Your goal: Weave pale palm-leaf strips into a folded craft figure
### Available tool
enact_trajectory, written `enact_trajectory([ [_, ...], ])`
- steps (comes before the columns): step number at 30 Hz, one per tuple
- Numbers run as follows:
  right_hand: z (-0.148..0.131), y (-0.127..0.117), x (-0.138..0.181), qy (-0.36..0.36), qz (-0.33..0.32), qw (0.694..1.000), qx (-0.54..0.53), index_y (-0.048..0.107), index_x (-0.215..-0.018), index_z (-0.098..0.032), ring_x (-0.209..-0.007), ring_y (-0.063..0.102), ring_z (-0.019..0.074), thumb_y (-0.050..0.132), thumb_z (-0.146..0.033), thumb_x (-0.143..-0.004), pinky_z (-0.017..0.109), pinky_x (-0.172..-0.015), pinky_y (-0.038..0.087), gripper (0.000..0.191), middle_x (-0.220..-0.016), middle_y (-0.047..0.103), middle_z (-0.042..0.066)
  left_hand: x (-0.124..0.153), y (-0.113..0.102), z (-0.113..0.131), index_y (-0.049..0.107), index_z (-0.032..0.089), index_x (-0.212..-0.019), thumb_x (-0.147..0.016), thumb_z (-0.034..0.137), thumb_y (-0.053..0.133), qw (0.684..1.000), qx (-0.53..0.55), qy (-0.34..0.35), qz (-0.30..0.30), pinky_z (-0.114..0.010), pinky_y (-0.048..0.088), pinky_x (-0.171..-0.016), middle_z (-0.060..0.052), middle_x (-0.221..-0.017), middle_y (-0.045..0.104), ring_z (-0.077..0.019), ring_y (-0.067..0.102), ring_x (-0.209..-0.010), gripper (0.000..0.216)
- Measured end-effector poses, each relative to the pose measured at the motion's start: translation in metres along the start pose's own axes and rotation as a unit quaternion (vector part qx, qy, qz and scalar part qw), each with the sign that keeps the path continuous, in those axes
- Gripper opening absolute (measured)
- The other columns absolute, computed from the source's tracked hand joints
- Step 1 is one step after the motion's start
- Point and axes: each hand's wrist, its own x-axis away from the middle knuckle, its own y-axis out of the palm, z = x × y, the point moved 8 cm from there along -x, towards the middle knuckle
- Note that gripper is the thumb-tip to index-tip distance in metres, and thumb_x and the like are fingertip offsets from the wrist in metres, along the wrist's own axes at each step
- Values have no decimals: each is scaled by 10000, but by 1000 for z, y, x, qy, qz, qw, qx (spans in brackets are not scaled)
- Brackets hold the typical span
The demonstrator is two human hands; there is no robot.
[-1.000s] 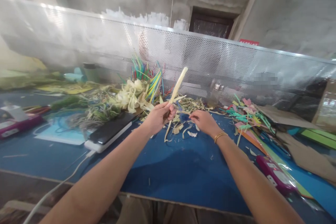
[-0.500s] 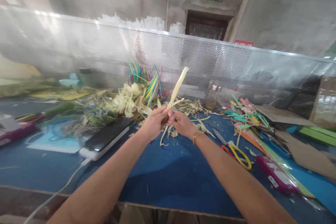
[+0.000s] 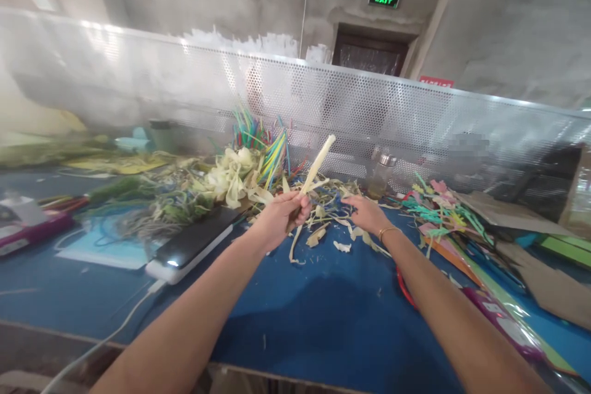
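Note:
My left hand (image 3: 281, 219) is closed around a pale cream stalk (image 3: 318, 163) that points up and to the right, with thin strips hanging below the fist. My right hand (image 3: 367, 212) reaches forward over a heap of pale leaf scraps (image 3: 335, 194) on the blue table (image 3: 323, 301). Its fingers are curled at the heap, and whether they hold a strip I cannot make out. A gold bracelet sits on that wrist.
A dark phone on a white charging block (image 3: 191, 245) lies left of my left arm, its cable running to the table edge. Coloured straws (image 3: 261, 141) stand behind. Paper scraps (image 3: 438, 209), a purple box (image 3: 503, 326), red-handled scissors (image 3: 404, 286) and a glass jar (image 3: 381, 172) lie right. A perforated metal screen (image 3: 369, 117) bounds the back.
My right hand has left the stalk at my left fist and moved right and forward to the scrap heap. The left hand has kept the stalk upright.

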Motion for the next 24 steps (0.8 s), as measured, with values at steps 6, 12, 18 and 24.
enact_trajectory([
  [6,-101,-16,21,-122,67,980,-139,651,-1103,-208,-1136,521,216,528,-138,-763,361,-1023,353,369,-1182,608,74,-1,-1,-21,529,137,-675,-808,196,559,998,-26,-52,34,-143,326,-443,-2,-603,478,-65,422,-505,149],
  [12,-108,16,27,-10,-18,930,-368,602,-929,-182,-678,584,143,464,-375,-889,264,-650,459,241,-741,627,7,-3,-11,-28,550,132,-698,-817,230,557,996,-36,-62,61,-126,285,-417,23,-558,442,-45,358,-445,155],
  [18,-114,-34,40,-77,62,978,-182,627,-761,-204,-684,539,138,504,-357,-892,256,-651,393,236,-708,600,2,-10,-28,-17,629,139,-704,-804,274,570,979,-176,10,103,-177,146,-396,60,-472,330,-59,232,-396,178],
  [24,-115,-80,28,-116,43,986,-112,683,-751,-210,-636,511,119,608,-370,-826,256,-596,376,193,-739,601,11,3,-2,-5,650,178,-552,-767,167,564,909,-412,52,17,-220,225,-458,4,-488,478,-113,361,-459,232],
])
